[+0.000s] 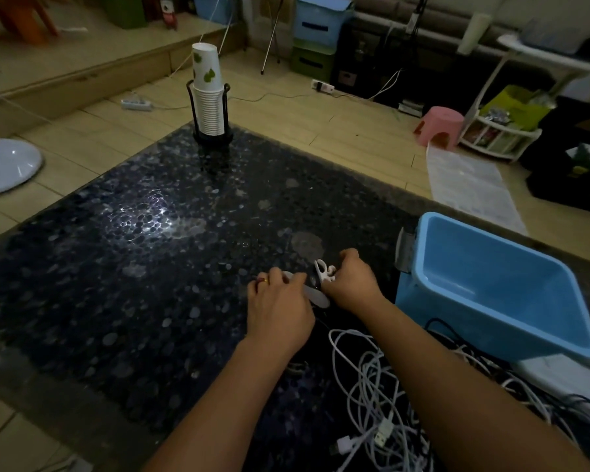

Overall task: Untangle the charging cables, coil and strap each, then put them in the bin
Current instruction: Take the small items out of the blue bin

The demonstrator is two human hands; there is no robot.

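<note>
Both my hands meet over the dark pebble-patterned table (133, 260). My right hand (353, 279) pinches a small white coiled cable bundle (325, 270) at its top. My left hand (280, 308) grips a pale strap (317, 296) that runs under that bundle. A tangle of white charging cables (375, 400) lies near the front edge, under my right forearm, with black cables (559, 407) mixed in to the right. The blue plastic bin (491, 287) stands tilted at the right, and I see nothing inside it.
A black holder with stacked paper cups (209, 103) stands at the table's far corner. Beyond the table are a pink stool (438, 126), a white rack (501, 137), blue and green storage boxes (321, 25) and power strips on the tiled floor.
</note>
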